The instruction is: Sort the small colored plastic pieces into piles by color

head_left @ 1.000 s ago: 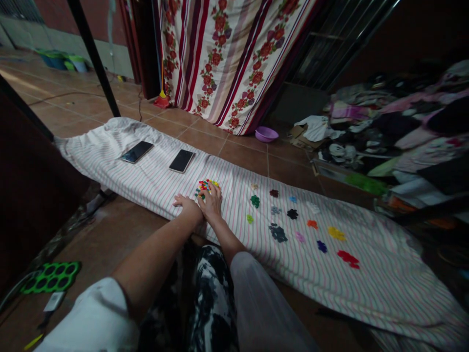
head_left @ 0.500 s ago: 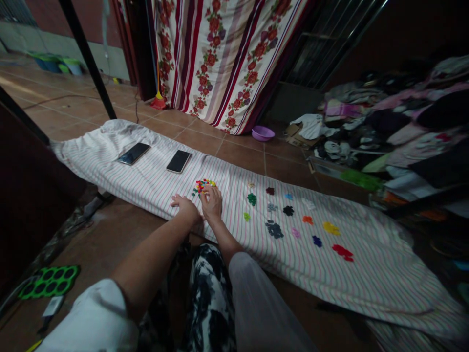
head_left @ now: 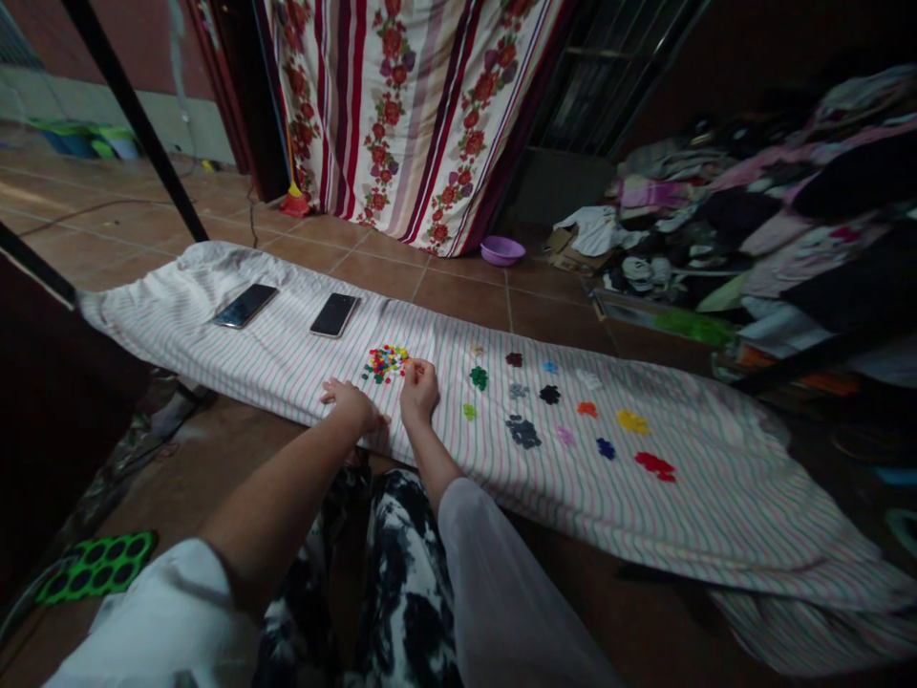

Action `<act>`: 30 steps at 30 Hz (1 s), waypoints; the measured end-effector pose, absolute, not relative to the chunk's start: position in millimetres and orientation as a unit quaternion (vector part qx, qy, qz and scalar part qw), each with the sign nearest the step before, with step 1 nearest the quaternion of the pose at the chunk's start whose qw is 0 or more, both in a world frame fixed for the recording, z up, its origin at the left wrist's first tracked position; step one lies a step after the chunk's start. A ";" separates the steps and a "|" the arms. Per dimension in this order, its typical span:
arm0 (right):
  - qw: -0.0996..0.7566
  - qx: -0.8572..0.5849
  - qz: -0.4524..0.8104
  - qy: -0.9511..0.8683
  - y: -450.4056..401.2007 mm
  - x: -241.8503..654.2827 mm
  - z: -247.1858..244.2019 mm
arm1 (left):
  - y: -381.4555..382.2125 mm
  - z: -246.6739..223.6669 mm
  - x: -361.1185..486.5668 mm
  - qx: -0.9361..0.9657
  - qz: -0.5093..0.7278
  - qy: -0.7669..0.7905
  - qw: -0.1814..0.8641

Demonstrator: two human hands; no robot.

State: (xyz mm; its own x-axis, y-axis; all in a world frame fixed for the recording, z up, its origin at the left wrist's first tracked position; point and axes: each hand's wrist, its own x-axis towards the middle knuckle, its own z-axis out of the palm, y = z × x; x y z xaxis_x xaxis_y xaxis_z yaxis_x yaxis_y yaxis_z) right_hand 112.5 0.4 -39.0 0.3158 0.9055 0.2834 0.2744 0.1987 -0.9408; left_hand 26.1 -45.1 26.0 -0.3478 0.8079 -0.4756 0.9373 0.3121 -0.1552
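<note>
A mixed pile of small coloured pieces, too small to name exactly, lies on the striped cloth. At the pile's right edge is my right hand, thumb and fingers pinched together; whatever is between them is too small to make out. My left hand rests on the cloth just in front of the pile, fingers spread and holding nothing. Sorted by colour, several small groups lie to the right, among them dark green pieces, dark grey pieces, black pieces, yellow pieces and red pieces.
Two phones lie left of the pile: a dark phone and a phone with a light edge. Beyond the cloth are a floral curtain, a purple basin and heaped clothes. A green holder sits at lower left.
My right hand has moved from over the mixed pile to its right edge, still pinched, uncovering more of the pieces. My left hand stays spread on the cloth. The view has shifted slightly.
</note>
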 end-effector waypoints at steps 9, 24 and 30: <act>0.595 -0.540 0.329 -0.496 2.5 114.3 -44.3 | -46.9 36.7 28.8 0.566 -0.272 0.765 0.144; 0.564 -0.541 0.313 -0.540 -5.3 110.9 -39.6 | -46.8 28.2 17.8 0.596 -0.188 0.766 0.149; 0.597 -0.502 0.368 -0.507 -13.9 122.8 -28.6 | -45.8 23.9 13.7 0.612 -0.163 0.763 0.125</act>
